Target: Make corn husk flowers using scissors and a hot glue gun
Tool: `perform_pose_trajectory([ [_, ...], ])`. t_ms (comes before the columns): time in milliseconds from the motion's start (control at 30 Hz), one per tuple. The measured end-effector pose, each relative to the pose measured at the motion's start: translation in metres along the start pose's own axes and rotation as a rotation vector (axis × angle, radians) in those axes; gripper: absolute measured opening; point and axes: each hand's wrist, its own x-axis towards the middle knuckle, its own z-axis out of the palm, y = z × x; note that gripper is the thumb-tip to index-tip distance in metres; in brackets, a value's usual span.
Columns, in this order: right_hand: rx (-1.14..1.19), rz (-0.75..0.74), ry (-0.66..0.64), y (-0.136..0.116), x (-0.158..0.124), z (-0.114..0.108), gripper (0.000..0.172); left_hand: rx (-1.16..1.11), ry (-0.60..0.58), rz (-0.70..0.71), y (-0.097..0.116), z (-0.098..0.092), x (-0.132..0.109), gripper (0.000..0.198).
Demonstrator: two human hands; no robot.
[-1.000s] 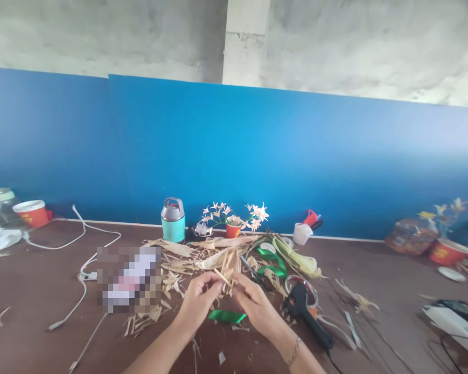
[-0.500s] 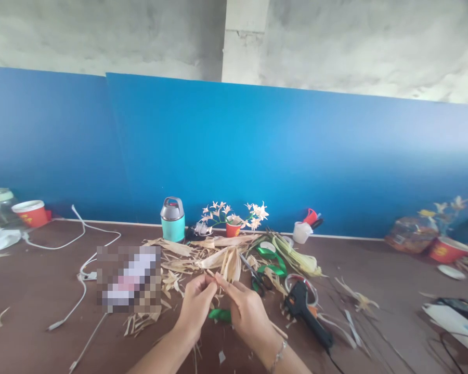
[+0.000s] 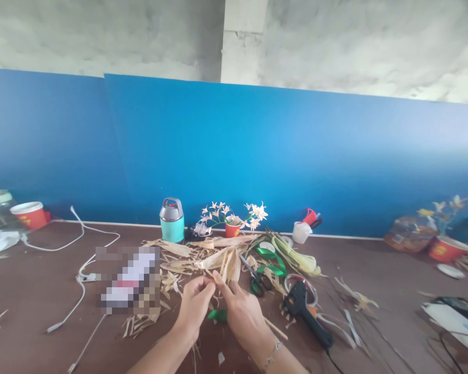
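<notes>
My left hand (image 3: pixel 195 304) and my right hand (image 3: pixel 245 311) meet over the table, fingertips pinched together. A narrow tan piece, apparently a dried husk strip (image 3: pixel 276 328), pokes out below my right hand, and a small tan tip shows at the left fingertips. Fingers cover most of what lies between them. Just beyond is a broad dried corn husk (image 3: pixel 231 264). Black-handled scissors (image 3: pixel 259 283) lie to the right of it. Beneath the hands sits a bit of green ribbon (image 3: pixel 217 315). Nearer the right side rests a black glue gun (image 3: pixel 306 317).
Husk scraps (image 3: pixel 175 265) spread across the brown table (image 3: pixel 359 332). Behind them stand a turquoise flask (image 3: pixel 172 228), a red cup (image 3: pixel 233 228) with husk flowers (image 3: pixel 257 212), and a white cup (image 3: pixel 301 232). Leftward are a blurred-out phone-like object (image 3: pixel 130 280) and white cables (image 3: pixel 80 296).
My right hand has turned slightly, its index finger reaching further up, and more of the narrow tan strip shows below it. My left hand has stayed nearly in place.
</notes>
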Motion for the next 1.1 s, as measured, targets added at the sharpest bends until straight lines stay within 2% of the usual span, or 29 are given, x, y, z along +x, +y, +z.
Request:
perform_pose_trajectory([
  [300,0.033,0.048,0.027,0.002,0.000,0.005,0.075,0.047,-0.033,-0.035,0.000,0.000,-0.001,0.018],
  [367,0.179,0.042,0.080,0.007,0.000,0.008,0.069,0.056,-0.042,-0.048,0.002,0.000,-0.001,0.019],
  [500,0.646,0.056,0.195,0.021,0.001,0.011,0.052,0.053,-0.082,-0.035,0.005,-0.003,0.003,0.022],
  [567,0.880,0.098,0.131,0.026,0.001,0.010,0.050,0.086,-0.101,0.018,0.004,-0.004,0.006,0.026],
  [633,1.074,0.110,0.012,0.029,0.002,0.008,0.051,0.121,-0.144,0.072,0.001,-0.005,0.008,0.026],
  [733,1.227,0.101,-0.102,0.028,0.003,0.002,0.046,0.127,-0.214,0.091,-0.003,-0.004,0.008,0.025],
  [833,1.216,0.049,-0.089,0.026,0.002,-0.003,0.041,0.117,-0.202,0.081,-0.003,-0.003,0.006,0.023],
  [933,1.075,-0.066,0.024,0.025,0.001,-0.006,0.040,0.080,-0.167,0.062,-0.001,-0.002,0.001,0.020],
  [1033,0.837,-0.128,0.102,0.025,-0.002,-0.006,0.051,0.045,-0.126,0.033,0.001,0.000,-0.002,0.022],
  [1100,0.616,-0.114,0.100,0.024,-0.003,-0.004,0.061,0.029,-0.102,0.015,0.001,0.001,-0.003,0.023],
])
